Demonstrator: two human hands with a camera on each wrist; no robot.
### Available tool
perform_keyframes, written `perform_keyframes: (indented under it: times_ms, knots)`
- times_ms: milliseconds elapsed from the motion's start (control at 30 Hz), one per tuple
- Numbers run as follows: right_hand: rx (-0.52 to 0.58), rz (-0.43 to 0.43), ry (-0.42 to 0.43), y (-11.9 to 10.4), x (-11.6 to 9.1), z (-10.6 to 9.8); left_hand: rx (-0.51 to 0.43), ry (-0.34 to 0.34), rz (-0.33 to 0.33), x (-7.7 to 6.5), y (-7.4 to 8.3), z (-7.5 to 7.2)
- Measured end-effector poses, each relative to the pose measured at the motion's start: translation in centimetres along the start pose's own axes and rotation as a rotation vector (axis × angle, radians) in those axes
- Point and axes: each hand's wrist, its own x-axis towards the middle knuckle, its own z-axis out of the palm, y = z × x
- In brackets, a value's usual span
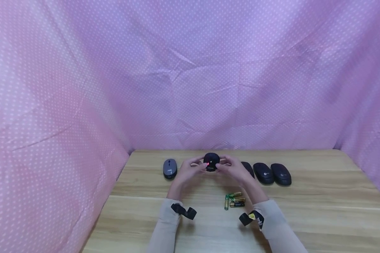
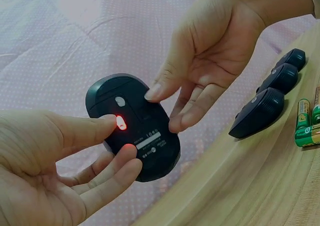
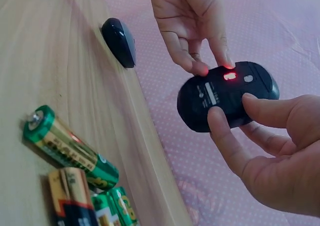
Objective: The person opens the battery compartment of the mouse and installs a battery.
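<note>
Between both hands is a black computer mouse (image 2: 145, 136), its underside turned toward the person, with a red light glowing from the sensor window. My left hand (image 1: 188, 170) grips one long side, thumb tip beside the glow and fingertips along the edge. On the opposite side my right hand (image 1: 232, 168) pinches the mouse with thumb and fingers. A pale label strip and small print show on the underside in the left wrist view. Several green-and-gold batteries (image 3: 75, 151) lie on the table nearer the person, one with a dark and copper wrapper among them.
A grey-topped mouse (image 1: 170, 168) sits on the wooden table (image 1: 130, 211) at the left. To the right stand three black mice (image 1: 263, 173) in a row, the nearest partly hidden by the right hand. A pink dotted curtain (image 1: 190, 88) hangs behind the table.
</note>
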Motion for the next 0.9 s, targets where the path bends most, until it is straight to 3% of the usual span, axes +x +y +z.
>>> perform_keyframes:
  times_ms: [267, 567, 900]
  knots:
    - [-0.038, -0.010, 0.023, 0.26, -0.01, 0.18, 0.069, -0.024, 0.030, -0.02, -0.21, -0.20]
    - [0.023, -0.076, 0.012, 0.52, 0.18, 0.00, -0.057, -0.041, 0.086, 0.12, 0.03, -0.01]
    - [0.031, -0.120, -0.015, 0.12, 0.13, 0.27, -0.030, -0.016, 0.108, -0.05, 0.44, 0.06]
